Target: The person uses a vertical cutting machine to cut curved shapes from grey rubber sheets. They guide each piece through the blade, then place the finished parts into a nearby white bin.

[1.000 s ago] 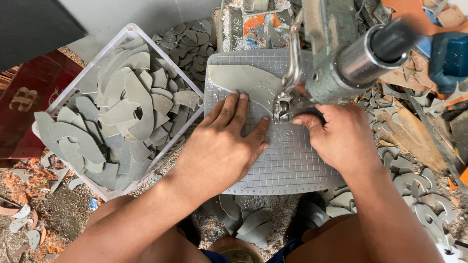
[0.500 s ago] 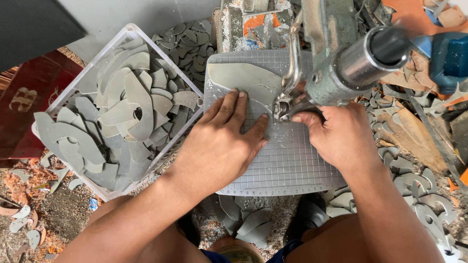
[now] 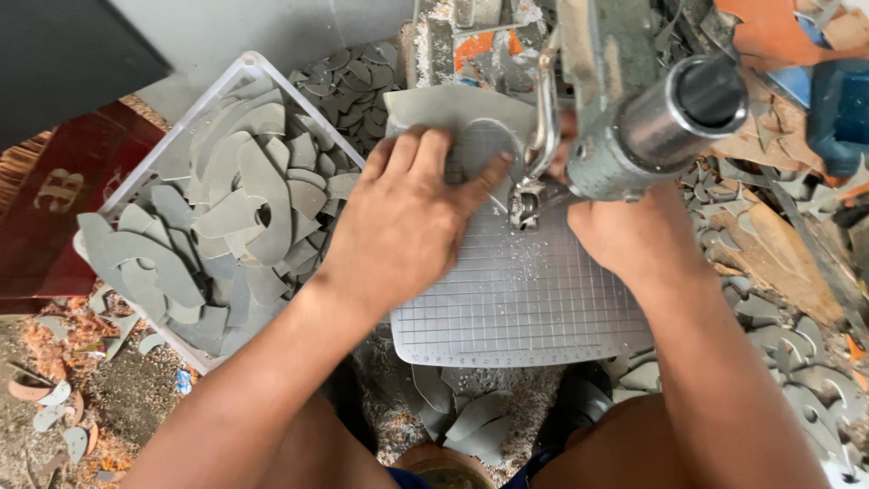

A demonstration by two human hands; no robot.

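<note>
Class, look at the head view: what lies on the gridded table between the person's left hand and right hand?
The machine's cutting head with pale dust around it, seen in the head view, between left hand and right hand.

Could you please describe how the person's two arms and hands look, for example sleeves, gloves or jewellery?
Both arms are bare from the bottom edge of the picture up to the fingers: no sleeves show. The left hand and the right hand wear no gloves. I see no ring, watch or bracelet on either wrist or on the visible fingers. The fingernails are short.

The machine head (image 3: 634, 109) hides the right hand's (image 3: 634, 240) fingertips and the blade.
</note>
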